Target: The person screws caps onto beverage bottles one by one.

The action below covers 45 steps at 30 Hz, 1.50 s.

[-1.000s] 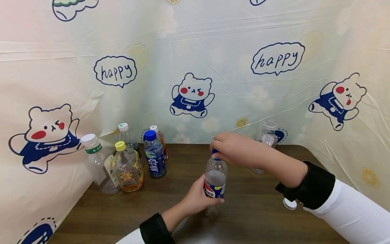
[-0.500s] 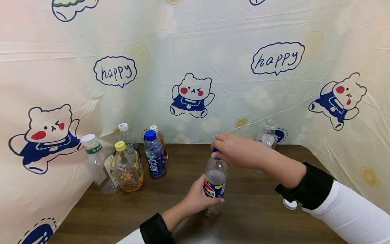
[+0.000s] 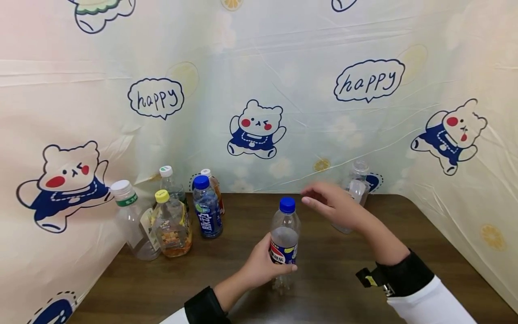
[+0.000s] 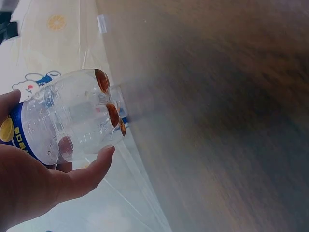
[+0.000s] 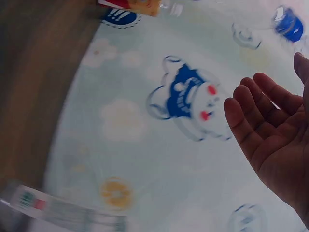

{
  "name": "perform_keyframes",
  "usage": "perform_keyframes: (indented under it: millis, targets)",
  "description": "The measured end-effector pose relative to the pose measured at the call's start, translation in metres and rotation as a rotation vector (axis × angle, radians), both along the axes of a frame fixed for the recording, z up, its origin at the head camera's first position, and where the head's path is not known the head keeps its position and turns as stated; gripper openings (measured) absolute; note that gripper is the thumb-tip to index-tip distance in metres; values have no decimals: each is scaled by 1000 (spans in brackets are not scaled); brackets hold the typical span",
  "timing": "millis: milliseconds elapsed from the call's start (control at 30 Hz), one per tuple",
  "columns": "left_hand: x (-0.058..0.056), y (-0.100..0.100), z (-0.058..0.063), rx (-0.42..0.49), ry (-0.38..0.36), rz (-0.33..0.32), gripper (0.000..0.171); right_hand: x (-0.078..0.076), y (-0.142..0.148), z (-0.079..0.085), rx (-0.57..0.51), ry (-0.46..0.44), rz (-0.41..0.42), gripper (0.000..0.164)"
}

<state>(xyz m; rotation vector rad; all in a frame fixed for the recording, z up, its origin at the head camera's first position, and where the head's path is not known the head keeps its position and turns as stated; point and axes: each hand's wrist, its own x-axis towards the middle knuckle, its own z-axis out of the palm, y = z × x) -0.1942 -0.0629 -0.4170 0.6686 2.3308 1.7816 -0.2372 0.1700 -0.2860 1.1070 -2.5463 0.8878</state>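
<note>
My left hand (image 3: 261,265) grips a clear plastic soda bottle (image 3: 285,231) around its blue label, with the bottle nearly upright. A blue cap (image 3: 287,205) sits on its neck. A little brown liquid shows in the hollows of its base in the left wrist view; whether the base touches the table I cannot tell. To the right of the cap is my right hand (image 3: 332,204), apart from it and holding nothing. Its fingers are loosely bent in the right wrist view, with the cap (image 5: 288,24) off beyond the thumb.
Several capped bottles stand at the table's left: a large clear one (image 3: 135,234), a yellow-capped one (image 3: 171,229) and a blue-capped one (image 3: 207,213) among them. Behind my right hand stands an uncapped clear bottle (image 3: 358,186). A patterned cloth (image 3: 307,112) hangs behind the table (image 3: 323,279).
My right hand has let go of the blue cap and moved to the right. The white cap on the table is now hidden behind the right wrist. My left hand keeps its grip.
</note>
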Motion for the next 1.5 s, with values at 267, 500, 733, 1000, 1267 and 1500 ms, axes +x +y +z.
perform_keyframes:
  millis: [267,500,733,1000,1267,1500]
  targets:
    - [0,-1,-2,-15,3,22,71,-11,17,-63,-182,-212,-112,23]
    - [1,-2,-4,-12,5,24,70,-15,24,-109,-300,-414,-159,29]
    - [1,-5,-8,-7,-17,40,69,-14,26,-136,-312,-532,-204,37]
    - [0,-10,-10,17,-22,76,71,-12,27,-152,-240,-525,-199,36]
    - [-36,-30,-10,-26,55,337,78,-13,32,-153,-218,-546,-163,37]
    - [-74,-48,-6,-56,72,533,78,-12,33,-155,-219,-569,-155,38]
